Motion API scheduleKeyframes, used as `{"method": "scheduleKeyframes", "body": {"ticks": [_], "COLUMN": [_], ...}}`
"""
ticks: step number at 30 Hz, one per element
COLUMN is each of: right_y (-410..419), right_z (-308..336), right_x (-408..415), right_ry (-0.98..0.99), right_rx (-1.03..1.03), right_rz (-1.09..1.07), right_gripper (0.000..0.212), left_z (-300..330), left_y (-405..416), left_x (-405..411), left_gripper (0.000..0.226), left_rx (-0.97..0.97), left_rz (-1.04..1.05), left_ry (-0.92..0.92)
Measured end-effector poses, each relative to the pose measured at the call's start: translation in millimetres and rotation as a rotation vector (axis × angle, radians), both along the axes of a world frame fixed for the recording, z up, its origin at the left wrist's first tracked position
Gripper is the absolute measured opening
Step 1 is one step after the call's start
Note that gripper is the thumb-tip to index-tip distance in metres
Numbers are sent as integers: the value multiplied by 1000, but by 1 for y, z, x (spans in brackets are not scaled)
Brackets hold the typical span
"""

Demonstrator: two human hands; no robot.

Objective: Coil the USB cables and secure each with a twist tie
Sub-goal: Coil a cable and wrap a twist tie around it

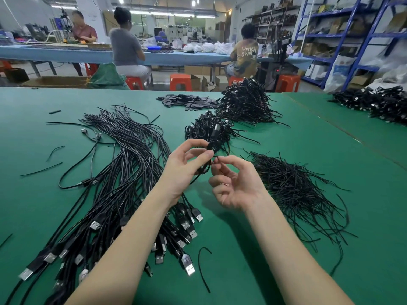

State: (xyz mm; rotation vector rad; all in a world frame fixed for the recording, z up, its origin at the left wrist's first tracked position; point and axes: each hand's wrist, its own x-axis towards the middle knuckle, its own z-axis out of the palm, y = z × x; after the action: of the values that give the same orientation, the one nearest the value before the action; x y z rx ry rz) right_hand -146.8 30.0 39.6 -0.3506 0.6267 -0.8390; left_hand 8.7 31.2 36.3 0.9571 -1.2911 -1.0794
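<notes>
Coiled cable (211,144) pinched in my left hand (186,168), twist tie (216,159) pinched in my right hand (233,183); it's light and springy, so I'd grip across the loops.

Bright ceiling lights (193,2) are shining from above. The hands are casting soft shadows on the green table (286,133). The edges are bending, and one face is looking blurry.

Factory assembly hall. Shown by long green felt-covered surface (66,177) heaped with loose black USB cables (123,164), seated workers at a blue bench (66,54), orange plastic stools (180,81), blue steel storage racks (343,34).
</notes>
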Motion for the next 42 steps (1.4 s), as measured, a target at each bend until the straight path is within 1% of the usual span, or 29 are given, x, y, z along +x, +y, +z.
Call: {"method": "scheduleKeyframes", "body": {"ticks": [1,2,4,5,6,7,8,10,12,14,17,20,21,22,24,26,29,32,37,40,42], "right_y": [0,0,-2,-3,-5,-6,-6,-4,-3,-3,-3,-5,-6,-6,-7,-6,-7,-8,-8,-7,-6], "right_z": [-2,-3,-9,-15,-22,-29,-33,-38,-40,-41,-43,-44,-44,-44,-44,-44,-45,-46,-45,-45,-44], "right_x": [0,-1,-3,-4,-5,-6,-4,1,6,8,8,9,9,10,9,9,10,11,10,9,9], "right_ry": [13,91,411,586,716,784,810,876,956,984,1003,1030,1037,1038,1038,1040,1065,1082,1098,1117,1128], "right_rx": [-24,-87,-263,-348,-417,-460,-491,-582,-667,-710,-729,-737,-735,-730,-723,-723,-729,-734,-750,-764,-770], "right_rz": [-10,-31,-125,-206,-307,-389,-434,-443,-418,-404,-395,-391,-389,-385,-375,-371,-366,-353,-355,-353,-349], "right_gripper": [8,8,5,9,15,20,23,25,25,26,26,27,27,27,27,26,25,25,25,25,24], "left_z": [-1,-4,-9,-12,-13,-15,-15,-13,-5,6,21,33,34,34,28,20,15,14,15,12,4], "left_y": [-1,-1,-4,-6,-9,-13,-17,-30,-49,-74,-116,-145,-152,-158,-166,-171,-170,-164,-131,-89,-60], "left_x": [0,-2,-4,-6,-8,-8,-9,-8,-7,-10,-15,-23,-25,-26,-26,-23,-16,-9,0,4,8], "left_gripper": [14,14,16,18,19,18,16,15,17,20,17,10,9,10,18,27,28,26,30,16,10], "left_rx": [-19,-21,37,91,148,199,237,281,307,309,323,286,277,276,277,258,143,42,-28,-169,-201], "left_rz": [25,50,110,143,175,207,231,247,252,291,461,617,625,599,506,460,465,493,461,467,372], "left_ry": [-19,-34,-50,-22,35,100,164,300,357,326,148,26,-47,-157,-385,-511,-581,-581,-581,-627,-748]}}
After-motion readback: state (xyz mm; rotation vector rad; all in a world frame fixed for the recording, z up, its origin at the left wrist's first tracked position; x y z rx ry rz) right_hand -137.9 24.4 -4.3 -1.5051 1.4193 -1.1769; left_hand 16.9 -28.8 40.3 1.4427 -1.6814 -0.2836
